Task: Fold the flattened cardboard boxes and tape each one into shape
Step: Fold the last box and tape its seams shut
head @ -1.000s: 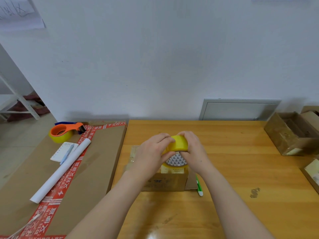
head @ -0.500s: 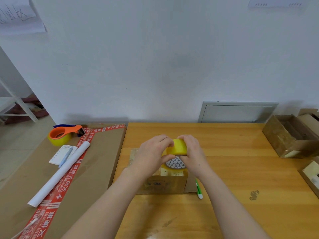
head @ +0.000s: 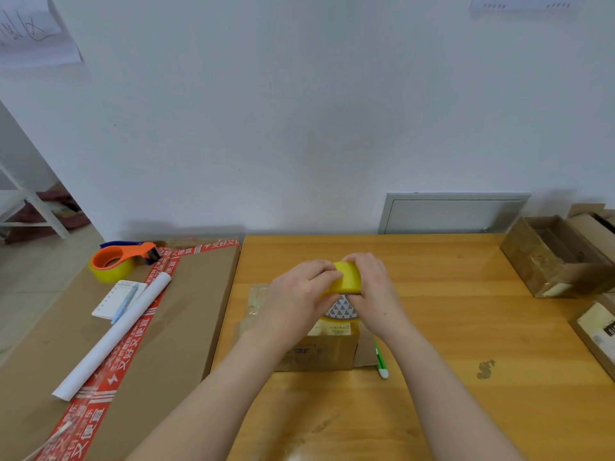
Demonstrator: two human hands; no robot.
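Observation:
A small brown cardboard box (head: 319,352) sits folded on the wooden table (head: 432,327) in front of me. Above its top I hold a yellow tape roll (head: 347,281) upright, its patterned core facing me. My left hand (head: 299,294) grips the roll from the left, fingers curled over its top. My right hand (head: 376,291) grips it from the right. The box's far part is hidden behind both hands.
A green-and-white pen (head: 380,362) lies right of the box. A large flat carton (head: 149,327) at the left carries an orange tape dispenser (head: 116,259), a notepad (head: 118,299) and a white paper roll (head: 113,337). Open boxes (head: 555,261) stand at the table's right edge.
The hands and tape roll stay over the box, shifting only slightly; the fingers have moved a little on the roll's top edge.

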